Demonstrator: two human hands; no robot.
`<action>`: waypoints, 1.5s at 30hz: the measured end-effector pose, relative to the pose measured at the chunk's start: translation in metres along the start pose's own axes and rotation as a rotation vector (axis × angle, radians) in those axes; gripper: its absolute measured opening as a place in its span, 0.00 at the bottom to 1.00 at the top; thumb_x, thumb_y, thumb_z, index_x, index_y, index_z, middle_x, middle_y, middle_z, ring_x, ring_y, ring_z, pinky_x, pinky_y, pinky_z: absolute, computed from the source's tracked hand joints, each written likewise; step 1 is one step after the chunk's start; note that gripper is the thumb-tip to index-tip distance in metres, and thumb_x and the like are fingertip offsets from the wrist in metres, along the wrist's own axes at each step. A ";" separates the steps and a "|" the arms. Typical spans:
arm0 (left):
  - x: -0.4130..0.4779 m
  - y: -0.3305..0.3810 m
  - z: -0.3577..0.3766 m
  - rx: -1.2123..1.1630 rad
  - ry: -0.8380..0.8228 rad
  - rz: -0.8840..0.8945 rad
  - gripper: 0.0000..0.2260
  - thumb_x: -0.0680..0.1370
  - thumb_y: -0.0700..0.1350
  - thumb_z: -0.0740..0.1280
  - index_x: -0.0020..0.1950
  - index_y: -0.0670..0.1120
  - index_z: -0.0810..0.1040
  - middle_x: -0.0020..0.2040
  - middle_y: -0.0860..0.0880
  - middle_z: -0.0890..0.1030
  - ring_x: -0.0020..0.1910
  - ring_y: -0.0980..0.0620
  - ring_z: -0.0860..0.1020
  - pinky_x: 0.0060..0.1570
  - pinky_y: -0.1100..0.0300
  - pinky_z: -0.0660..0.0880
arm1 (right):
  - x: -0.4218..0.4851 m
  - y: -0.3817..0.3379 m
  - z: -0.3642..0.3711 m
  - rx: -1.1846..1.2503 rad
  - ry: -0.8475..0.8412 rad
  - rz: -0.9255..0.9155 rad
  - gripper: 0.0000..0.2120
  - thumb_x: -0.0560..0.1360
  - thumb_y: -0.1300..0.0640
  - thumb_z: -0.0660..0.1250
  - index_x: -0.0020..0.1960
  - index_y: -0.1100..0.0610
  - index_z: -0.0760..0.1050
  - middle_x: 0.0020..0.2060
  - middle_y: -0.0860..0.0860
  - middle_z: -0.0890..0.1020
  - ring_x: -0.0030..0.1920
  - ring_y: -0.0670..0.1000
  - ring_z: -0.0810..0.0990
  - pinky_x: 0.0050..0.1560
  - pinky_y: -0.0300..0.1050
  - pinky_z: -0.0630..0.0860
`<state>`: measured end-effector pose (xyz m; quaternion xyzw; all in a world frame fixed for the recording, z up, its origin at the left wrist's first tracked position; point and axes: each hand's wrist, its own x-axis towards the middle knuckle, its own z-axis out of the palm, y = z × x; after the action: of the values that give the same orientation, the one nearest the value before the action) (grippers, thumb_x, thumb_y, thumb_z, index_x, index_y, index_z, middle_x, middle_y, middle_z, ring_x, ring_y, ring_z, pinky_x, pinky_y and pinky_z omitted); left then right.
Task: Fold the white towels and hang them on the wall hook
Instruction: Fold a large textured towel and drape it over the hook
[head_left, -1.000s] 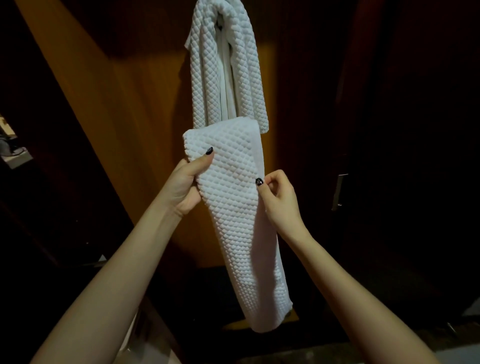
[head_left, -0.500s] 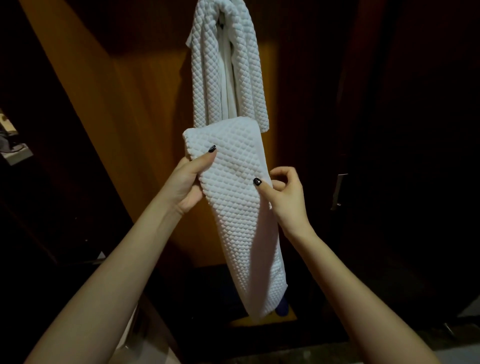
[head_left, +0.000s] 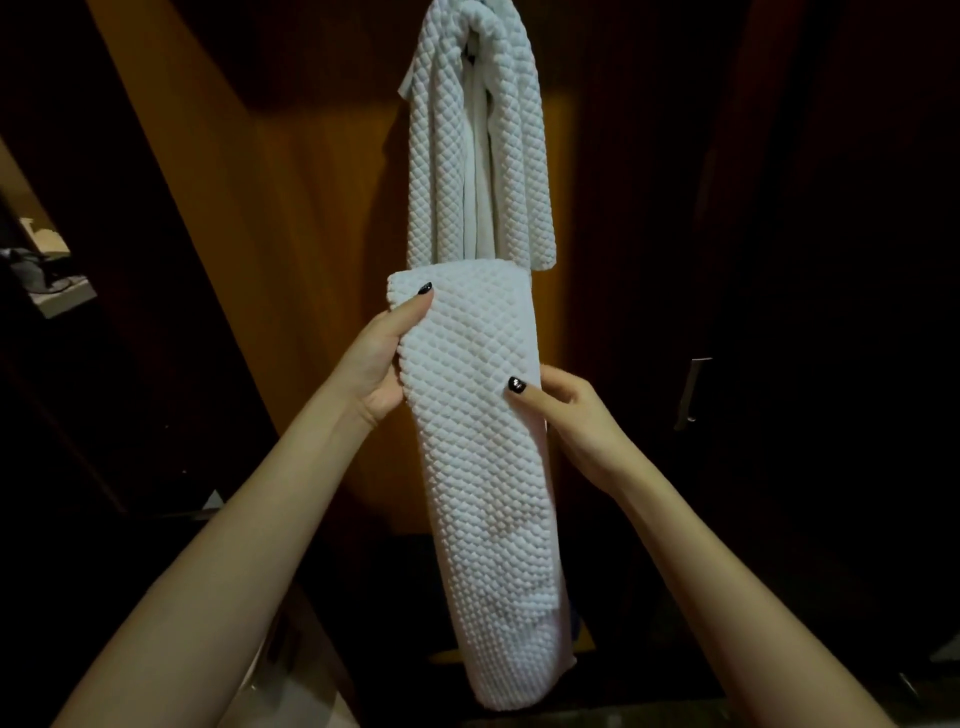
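Folded towel at frame centre, hanging long. Left hand pinches upper left corner, thumb on front; right hand pinches right edge, likely keeping layers aligned before hanging. Hung towel draped top centre; hook hidden.

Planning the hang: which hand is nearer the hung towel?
Left. Left hand grips the folded towel near its top, just below the hung towel; right hand pinches its edge lower.

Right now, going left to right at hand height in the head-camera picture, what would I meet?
Pale ledge → left hand → folded white towel, gripped by both hands → right hand → metal handle.
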<state>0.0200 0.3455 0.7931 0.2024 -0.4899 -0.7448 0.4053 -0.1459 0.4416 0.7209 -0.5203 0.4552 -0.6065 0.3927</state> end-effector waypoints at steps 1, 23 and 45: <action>-0.001 -0.001 0.000 0.014 0.007 -0.003 0.11 0.82 0.46 0.59 0.58 0.45 0.78 0.50 0.48 0.85 0.50 0.52 0.83 0.49 0.58 0.80 | -0.002 0.000 0.001 0.009 -0.029 0.052 0.09 0.73 0.55 0.70 0.48 0.59 0.81 0.44 0.51 0.85 0.45 0.49 0.84 0.46 0.43 0.79; -0.023 -0.068 -0.030 -0.007 0.078 -0.152 0.21 0.78 0.47 0.64 0.69 0.41 0.71 0.61 0.41 0.80 0.59 0.45 0.80 0.55 0.52 0.79 | 0.006 -0.003 0.013 -0.125 0.019 0.274 0.16 0.75 0.48 0.69 0.46 0.62 0.82 0.41 0.54 0.86 0.42 0.52 0.85 0.44 0.43 0.80; -0.014 -0.053 -0.015 -0.070 0.062 -0.051 0.19 0.78 0.46 0.63 0.68 0.42 0.73 0.61 0.43 0.80 0.59 0.45 0.80 0.54 0.50 0.80 | -0.021 0.012 0.007 0.199 -0.154 0.296 0.16 0.71 0.56 0.68 0.59 0.55 0.77 0.53 0.54 0.85 0.53 0.55 0.83 0.51 0.50 0.80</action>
<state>0.0169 0.3580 0.7374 0.2234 -0.4454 -0.7650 0.4081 -0.1354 0.4572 0.7044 -0.4511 0.4332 -0.5424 0.5610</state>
